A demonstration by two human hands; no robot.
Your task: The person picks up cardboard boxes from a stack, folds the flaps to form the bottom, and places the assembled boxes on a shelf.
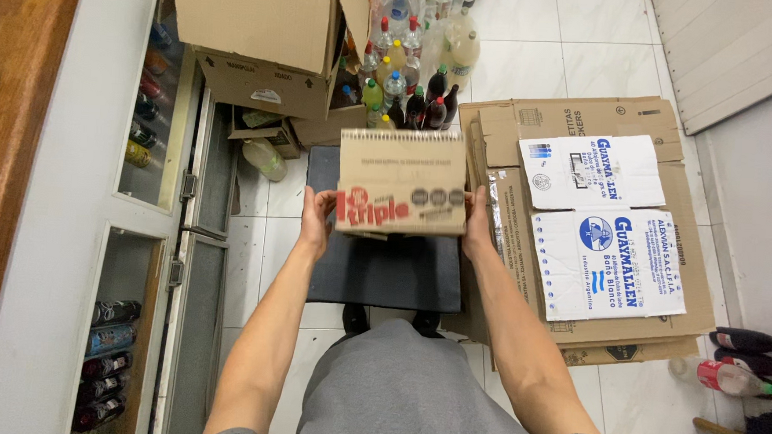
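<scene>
I hold a small brown cardboard box point(403, 181) with red lettering in front of me, above a dark floor mat point(383, 270). My left hand point(317, 215) presses against its left side and my right hand point(477, 220) grips its right side. The box is closed and held level, with its top face toward me.
Flattened cardboard boxes point(597, 228) lie stacked on the tiled floor to the right. Open cartons point(263, 34) and several bottles point(411, 77) stand ahead. A glass-door fridge point(139, 230) with bottles runs along the left. More bottles point(739, 376) lie at lower right.
</scene>
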